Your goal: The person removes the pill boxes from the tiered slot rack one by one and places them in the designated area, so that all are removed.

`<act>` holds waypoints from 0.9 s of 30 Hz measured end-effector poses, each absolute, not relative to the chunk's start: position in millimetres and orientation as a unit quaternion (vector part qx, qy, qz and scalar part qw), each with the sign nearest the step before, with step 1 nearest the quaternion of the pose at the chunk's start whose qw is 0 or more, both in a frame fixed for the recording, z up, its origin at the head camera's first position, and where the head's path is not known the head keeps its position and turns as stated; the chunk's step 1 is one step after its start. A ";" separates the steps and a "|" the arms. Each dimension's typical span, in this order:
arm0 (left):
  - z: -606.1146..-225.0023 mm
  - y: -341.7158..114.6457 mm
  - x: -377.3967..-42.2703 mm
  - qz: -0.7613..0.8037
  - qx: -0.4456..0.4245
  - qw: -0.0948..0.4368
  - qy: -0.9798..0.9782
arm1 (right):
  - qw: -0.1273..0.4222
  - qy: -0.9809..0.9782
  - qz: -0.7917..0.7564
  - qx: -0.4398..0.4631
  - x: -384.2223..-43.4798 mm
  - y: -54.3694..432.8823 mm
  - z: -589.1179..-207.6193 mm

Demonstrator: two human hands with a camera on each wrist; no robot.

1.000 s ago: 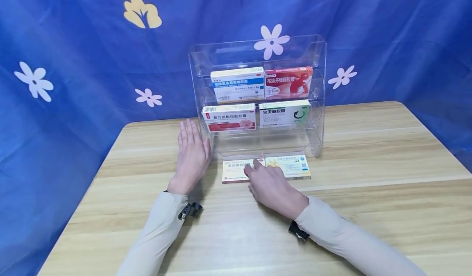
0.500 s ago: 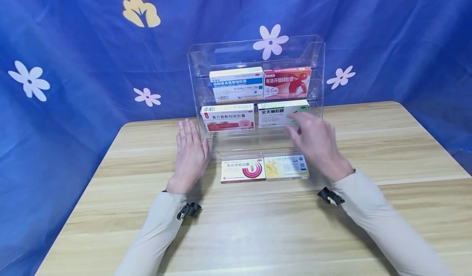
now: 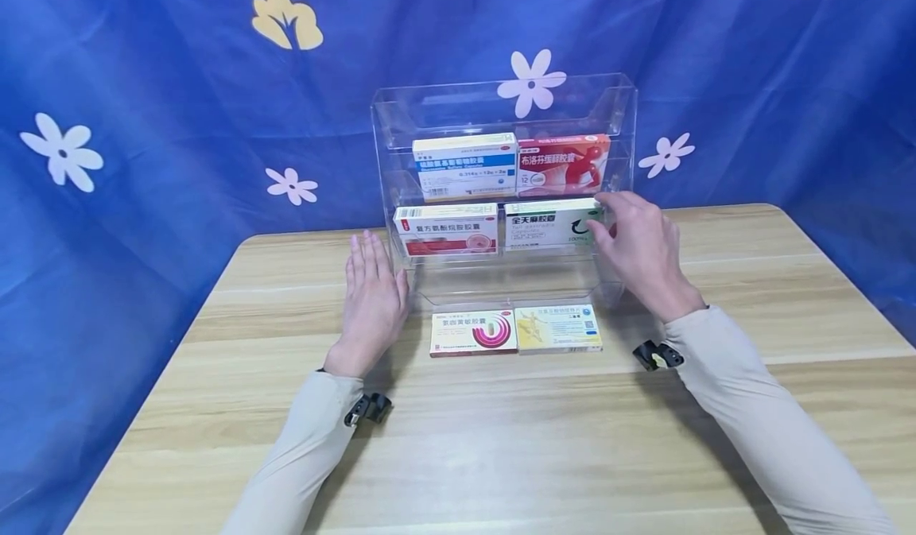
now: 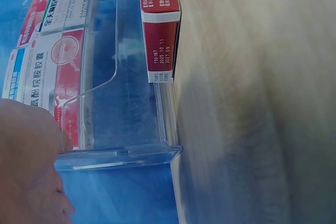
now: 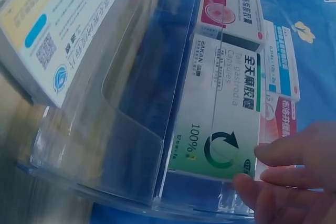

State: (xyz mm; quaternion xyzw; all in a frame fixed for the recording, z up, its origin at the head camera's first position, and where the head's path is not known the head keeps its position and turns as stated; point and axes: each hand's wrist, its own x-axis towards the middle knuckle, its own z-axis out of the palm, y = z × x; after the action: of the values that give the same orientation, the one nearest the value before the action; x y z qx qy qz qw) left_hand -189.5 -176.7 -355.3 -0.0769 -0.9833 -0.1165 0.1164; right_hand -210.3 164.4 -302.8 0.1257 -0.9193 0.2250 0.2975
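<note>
The right hand (image 3: 644, 249) is at the right end of a green-and-white medicine box (image 3: 549, 225) in the clear tiered rack (image 3: 501, 284). Its thumb lies at the box's front face and its index finger at the top edge, closing on the corner; the right wrist view shows both fingertips (image 5: 245, 182) there. The left hand (image 3: 372, 304) stands with straight fingers along the rack's left side. Left of the green-and-white box is a red-and-white medicine box (image 3: 447, 230). One tier up sit a blue-and-white box (image 3: 465, 167) and a red box (image 3: 563, 164).
Two more medicine boxes lie side by side at the rack's front: a white one with magenta rings (image 3: 458, 336) and a yellow-and-white one (image 3: 561, 328). The rack stands on a wooden table (image 3: 472, 440) before a blue flowered curtain (image 3: 164, 82).
From the boxes at the front, my right hand has moved up and right, past the green-and-white box's face, to its right end. The left hand has stayed beside the rack.
</note>
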 end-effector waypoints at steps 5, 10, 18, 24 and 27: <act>-355.7 -175.9 -190.0 -0.113 -0.079 0.122 -0.983 | 0.270 -0.930 0.218 0.122 -212.2 167.2 -302.6; -357.4 -176.5 -190.8 -0.119 -0.078 0.128 -0.981 | 0.261 -0.928 0.221 0.148 -213.8 167.8 -302.5; -358.5 -176.4 -192.2 -0.123 -0.079 0.132 -0.980 | 0.280 -0.910 0.202 0.229 -218.3 172.1 -295.2; -359.2 -176.6 -192.9 -0.125 -0.080 0.127 -0.981 | 0.253 -0.911 0.241 0.222 -221.1 173.0 -294.4; -359.6 -177.5 -194.4 -0.125 -0.081 0.132 -0.980 | 0.254 -0.903 0.265 0.221 -222.1 172.0 -292.8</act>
State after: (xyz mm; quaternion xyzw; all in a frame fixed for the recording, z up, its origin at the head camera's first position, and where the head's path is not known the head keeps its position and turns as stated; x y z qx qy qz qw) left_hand -194.4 -177.5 -359.6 -0.0812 -0.9800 -0.1250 0.1317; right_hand -222.1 172.0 -292.8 0.2213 -0.9035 0.2652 0.2538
